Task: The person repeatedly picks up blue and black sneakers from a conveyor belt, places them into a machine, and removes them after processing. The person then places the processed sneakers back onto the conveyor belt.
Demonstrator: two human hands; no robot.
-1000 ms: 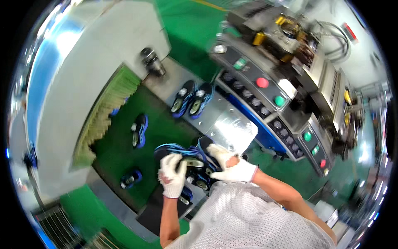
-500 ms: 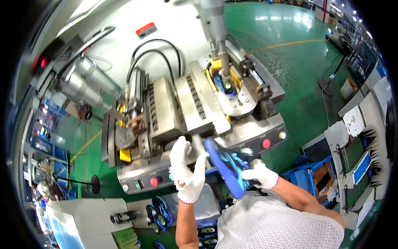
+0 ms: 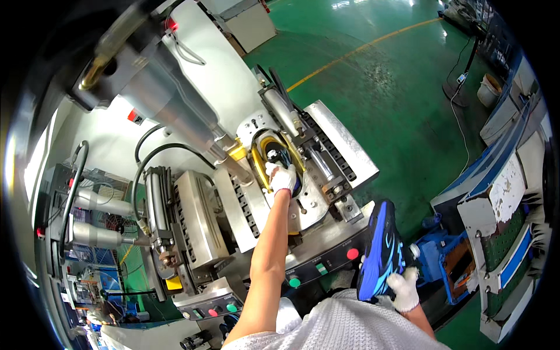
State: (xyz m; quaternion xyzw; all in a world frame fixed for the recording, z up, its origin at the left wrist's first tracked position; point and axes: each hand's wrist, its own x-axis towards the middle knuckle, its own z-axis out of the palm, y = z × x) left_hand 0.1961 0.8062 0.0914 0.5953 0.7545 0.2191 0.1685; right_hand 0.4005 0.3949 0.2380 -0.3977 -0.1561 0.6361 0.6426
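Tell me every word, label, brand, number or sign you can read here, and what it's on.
None can be read clearly enough to quote.
Red-and-white sign on the white machine wall: too small to read.
Markings on the black control panel: too small to read.
Blue-and-black shoe in the right hand: no readable lettering.

The head-worn fisheye camera faces forward and steeply down over the pale shirt point(image 3: 338, 326) onto the nearby metal machine point(image 3: 201, 219).
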